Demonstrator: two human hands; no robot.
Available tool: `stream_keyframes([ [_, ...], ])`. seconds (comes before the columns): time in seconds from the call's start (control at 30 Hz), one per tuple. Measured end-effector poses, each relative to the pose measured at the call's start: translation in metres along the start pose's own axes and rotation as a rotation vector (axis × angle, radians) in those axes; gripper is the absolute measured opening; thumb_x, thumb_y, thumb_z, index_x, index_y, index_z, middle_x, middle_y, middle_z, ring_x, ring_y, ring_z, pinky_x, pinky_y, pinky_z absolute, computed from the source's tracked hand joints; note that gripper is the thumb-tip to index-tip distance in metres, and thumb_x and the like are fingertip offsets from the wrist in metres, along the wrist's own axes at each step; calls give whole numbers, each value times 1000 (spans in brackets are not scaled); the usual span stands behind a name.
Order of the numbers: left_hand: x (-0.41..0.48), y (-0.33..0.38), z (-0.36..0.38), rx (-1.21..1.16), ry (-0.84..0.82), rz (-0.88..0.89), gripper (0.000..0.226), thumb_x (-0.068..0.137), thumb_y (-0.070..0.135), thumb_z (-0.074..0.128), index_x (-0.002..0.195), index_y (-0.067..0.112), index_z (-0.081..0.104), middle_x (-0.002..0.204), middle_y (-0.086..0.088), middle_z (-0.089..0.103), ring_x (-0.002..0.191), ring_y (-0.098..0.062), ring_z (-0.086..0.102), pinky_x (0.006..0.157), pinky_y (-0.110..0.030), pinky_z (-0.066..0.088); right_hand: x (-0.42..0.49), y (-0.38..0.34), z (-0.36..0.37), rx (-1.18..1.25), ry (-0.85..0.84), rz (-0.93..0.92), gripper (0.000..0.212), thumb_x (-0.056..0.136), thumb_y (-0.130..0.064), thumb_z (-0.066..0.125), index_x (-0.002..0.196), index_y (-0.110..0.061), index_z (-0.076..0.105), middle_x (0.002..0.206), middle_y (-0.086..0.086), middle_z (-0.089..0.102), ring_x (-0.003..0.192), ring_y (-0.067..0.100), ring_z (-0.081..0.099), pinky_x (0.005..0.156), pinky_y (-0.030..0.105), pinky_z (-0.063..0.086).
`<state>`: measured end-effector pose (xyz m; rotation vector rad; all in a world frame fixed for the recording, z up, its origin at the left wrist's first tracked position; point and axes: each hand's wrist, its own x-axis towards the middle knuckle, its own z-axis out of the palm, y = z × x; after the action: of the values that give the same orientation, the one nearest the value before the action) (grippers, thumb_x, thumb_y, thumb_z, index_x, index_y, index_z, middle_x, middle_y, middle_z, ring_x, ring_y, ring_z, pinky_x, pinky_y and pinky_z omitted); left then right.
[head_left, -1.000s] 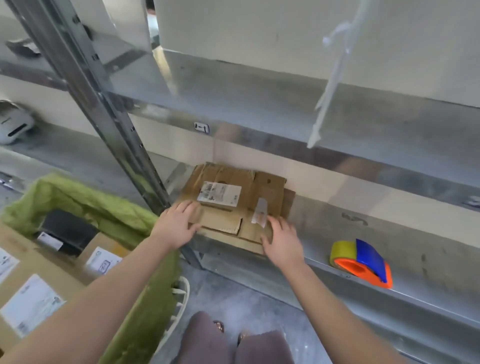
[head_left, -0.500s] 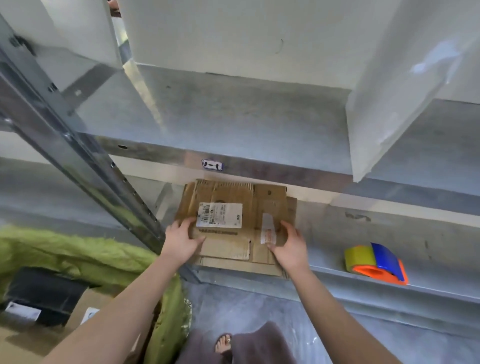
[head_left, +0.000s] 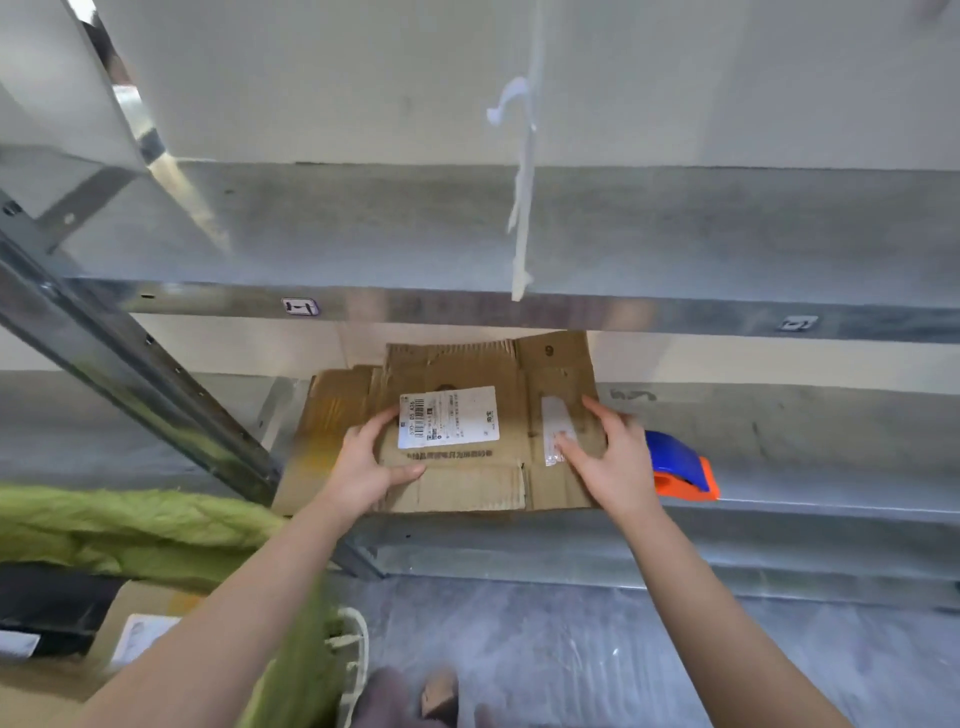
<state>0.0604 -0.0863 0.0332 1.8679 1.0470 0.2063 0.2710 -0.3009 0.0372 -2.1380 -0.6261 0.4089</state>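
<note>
A flattened cardboard box (head_left: 467, 473) with a white shipping label (head_left: 449, 423) is held just above the lower metal shelf (head_left: 805, 493). My left hand (head_left: 366, 470) grips its left edge, thumb lying on the top face. My right hand (head_left: 610, 457) grips the right edge beside a small clear sticker (head_left: 553, 426). Another flat piece of cardboard (head_left: 324, 415) lies under it on the shelf, showing at the left.
A blue and orange tape dispenser (head_left: 683, 470) sits on the shelf just right of my right hand. A slanted metal upright (head_left: 130, 358) stands at left. A green-lined bin (head_left: 130, 530) with parcels is at lower left. The upper shelf edge (head_left: 467, 309) overhangs, with a white strip (head_left: 522, 208) dangling.
The labelled cardboard has come up off the stack and shifted right, uncovering the piece beneath at left. Both hands moved from its near edge to its sides.
</note>
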Motion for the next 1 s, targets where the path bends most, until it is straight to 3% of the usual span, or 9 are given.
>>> stream_keyframes([
  [0.1, -20, 30, 50, -4, -4, 63, 88, 69, 20, 84, 140, 41, 36, 143, -1, 36, 132, -20, 36, 115, -48, 28, -16, 28, -51, -21, 80, -34, 63, 83, -33, 74, 140, -31, 47, 131, 5, 44, 119, 19, 50, 95, 17, 28],
  [0.23, -50, 73, 130, -33, 12, 140, 93, 66, 23, 86, 142, 39, 34, 140, 1, 38, 130, -18, 38, 114, -49, 29, -39, 82, -129, -55, 105, -46, 70, 85, -22, 73, 145, -29, 39, 134, 3, 40, 107, 7, 42, 95, 18, 29],
  [0.37, -86, 118, 204, -69, 12, 189, 93, 69, 14, 85, 144, 34, 33, 139, 2, 35, 126, -10, 37, 115, -37, 25, -58, 140, -197, -61, 145, 1, 71, 85, -24, 73, 147, -27, 37, 136, 3, 41, 120, 14, 47, 97, 19, 30],
  [0.5, -100, 148, 266, -75, -39, 225, 94, 71, 17, 84, 146, 30, 29, 139, 6, 33, 126, -5, 34, 112, -28, 23, -61, 191, -249, -76, 181, 77, 74, 85, -27, 74, 148, -28, 35, 140, 3, 43, 126, 18, 45, 94, 28, 37],
  [0.63, -86, 177, 319, -149, -64, 167, 95, 75, 14, 81, 150, 24, 24, 132, 6, 43, 120, -11, 45, 101, -28, 39, -43, 238, -290, -93, 207, 177, 90, 82, -25, 77, 153, -22, 23, 141, 7, 44, 128, 24, 46, 100, 38, 42],
  [0.7, -74, 194, 342, -154, -76, 133, 88, 78, 10, 78, 149, 21, 27, 121, 3, 51, 102, -10, 54, 86, -24, 44, -26, 256, -308, -92, 225, 203, 93, 81, -24, 78, 154, -19, 21, 140, 9, 45, 129, 24, 45, 103, 39, 40],
  [0.8, -47, 217, 371, -93, -86, 163, 70, 81, 12, 75, 140, 18, 38, 114, 4, 56, 88, -5, 57, 76, -20, 46, 4, 275, -332, -58, 282, 226, 89, 77, -19, 81, 151, -18, 31, 138, 8, 47, 127, 24, 46, 105, 38, 38],
  [1.0, 3, 242, 416, -186, -120, 136, 38, 87, 19, 64, 113, 23, 35, 107, 3, 59, 101, -23, 61, 90, -42, 51, 60, 298, -368, 84, 305, 217, 81, 74, -7, 81, 142, -19, 39, 132, 2, 54, 112, 14, 53, 96, 34, 45],
])
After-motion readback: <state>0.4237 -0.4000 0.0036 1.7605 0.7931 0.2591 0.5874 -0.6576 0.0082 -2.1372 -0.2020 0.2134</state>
